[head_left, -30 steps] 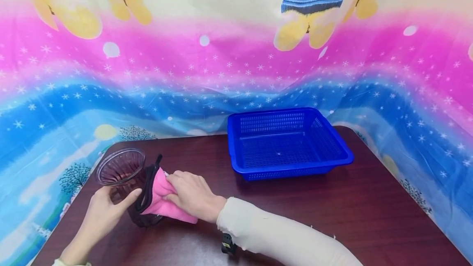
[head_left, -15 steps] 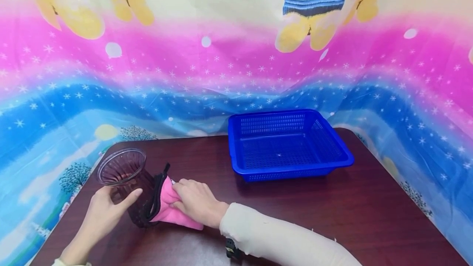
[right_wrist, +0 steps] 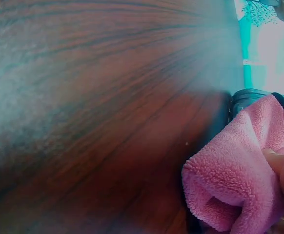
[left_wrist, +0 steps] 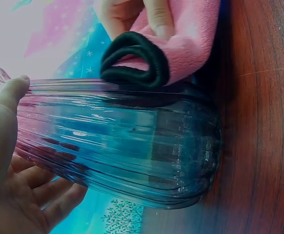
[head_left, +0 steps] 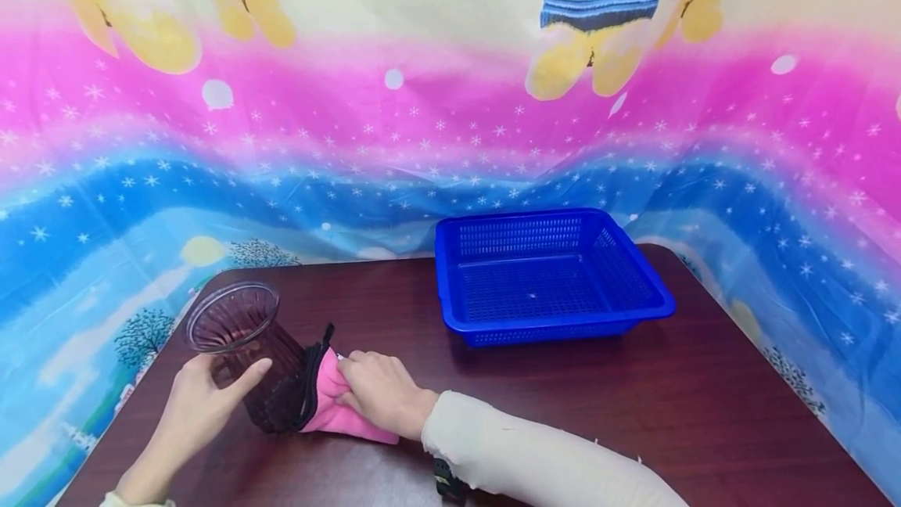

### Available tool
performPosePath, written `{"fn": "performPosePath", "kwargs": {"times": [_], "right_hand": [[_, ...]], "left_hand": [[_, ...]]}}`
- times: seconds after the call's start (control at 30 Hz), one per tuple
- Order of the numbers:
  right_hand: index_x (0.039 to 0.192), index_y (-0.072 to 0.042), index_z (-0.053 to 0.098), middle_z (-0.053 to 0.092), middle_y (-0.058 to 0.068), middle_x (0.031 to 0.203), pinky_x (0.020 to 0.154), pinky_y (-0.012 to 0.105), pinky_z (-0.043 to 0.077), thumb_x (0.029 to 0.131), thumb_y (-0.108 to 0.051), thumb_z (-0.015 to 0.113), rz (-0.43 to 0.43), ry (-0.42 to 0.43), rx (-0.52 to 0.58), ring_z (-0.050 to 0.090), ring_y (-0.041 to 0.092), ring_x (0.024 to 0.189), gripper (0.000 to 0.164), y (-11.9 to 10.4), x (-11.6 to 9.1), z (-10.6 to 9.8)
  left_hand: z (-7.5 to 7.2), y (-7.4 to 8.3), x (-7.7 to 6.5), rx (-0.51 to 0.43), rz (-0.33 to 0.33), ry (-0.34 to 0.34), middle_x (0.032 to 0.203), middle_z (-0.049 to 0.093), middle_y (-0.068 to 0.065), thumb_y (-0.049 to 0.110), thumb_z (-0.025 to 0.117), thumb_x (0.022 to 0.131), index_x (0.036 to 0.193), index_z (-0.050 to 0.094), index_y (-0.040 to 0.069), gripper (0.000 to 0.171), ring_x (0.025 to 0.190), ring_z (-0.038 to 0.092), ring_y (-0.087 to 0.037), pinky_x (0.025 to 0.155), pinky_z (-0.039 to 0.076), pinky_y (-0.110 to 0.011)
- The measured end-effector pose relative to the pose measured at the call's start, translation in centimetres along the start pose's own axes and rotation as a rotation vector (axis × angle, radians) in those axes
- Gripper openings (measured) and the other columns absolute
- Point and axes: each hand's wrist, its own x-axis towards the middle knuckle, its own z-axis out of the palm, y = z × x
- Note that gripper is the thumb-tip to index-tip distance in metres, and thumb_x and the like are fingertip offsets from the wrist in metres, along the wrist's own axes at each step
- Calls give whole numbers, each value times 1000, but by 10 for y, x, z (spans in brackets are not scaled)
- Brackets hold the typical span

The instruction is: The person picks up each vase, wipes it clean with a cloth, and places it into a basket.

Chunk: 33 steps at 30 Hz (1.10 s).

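A tinted, ribbed glass vase [head_left: 273,382] with a flared rim leans to the left on the table. My left hand [head_left: 200,397] grips it below the rim, thumb on the near side and fingers behind, as the left wrist view shows. In my right hand [head_left: 383,391] is a bunched pink cloth [head_left: 338,413] with a black edge. Its black edge lies at the lower right side of the vase, near the base. The right wrist view shows the fluffy cloth [right_wrist: 234,170] folded under my thumb, and part of the vase behind it.
A blue plastic basket [head_left: 556,327] with slotted walls stands at the back right of the dark wooden table [head_left: 633,413]. Behind the table hangs a patterned cloth backdrop [head_left: 394,131]. A black strap-like item [head_left: 448,480] shows below my right sleeve.
My right hand has moved right and slightly toward me with the pink cloth, from across the vase's front to its lower right side. The left hand and vase stay in place.
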Motion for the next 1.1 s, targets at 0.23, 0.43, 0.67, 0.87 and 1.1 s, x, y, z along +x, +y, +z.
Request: {"fn": "performPosePath", "kwargs": {"times": [0.23,0.43,0.67,0.87,1.1], "right_hand": [[92,-23,63,62,-8,82,55,25,48,85,-42,70,6,-18,-28,64,11,78,22,1,-2,5],[94,-22,64,63,-7,83,55,26,49,85,-43,70,12,-33,-23,65,11,79,24,2,-3,7],[94,-24,64,62,-9,82,54,26,48,84,-43,71,30,-41,15,65,10,79,23,3,-1,9],[91,-24,62,61,-10,82,55,25,47,84,-44,71,43,-21,56,64,9,78,22,5,-1,8],[94,-23,62,59,-10,82,55,22,45,86,-42,69,48,2,122,59,7,73,22,4,2,2]], "left_hand": [[-1,1,2,11,-20,-17,101,73,-20,38,71,86,115,63,5,44,78,47,23,67,39,-2],[-1,0,2,14,-19,-17,100,74,-20,38,71,86,116,63,5,45,78,47,23,69,39,-3],[0,-1,1,8,-16,-11,101,73,-21,37,72,86,117,61,5,46,79,46,24,70,37,-1],[0,-1,1,4,-9,3,102,73,-21,36,72,85,117,62,4,46,79,46,24,70,36,1],[1,0,0,-6,5,14,100,73,-21,34,73,85,116,62,4,45,78,48,24,69,37,2]]}}
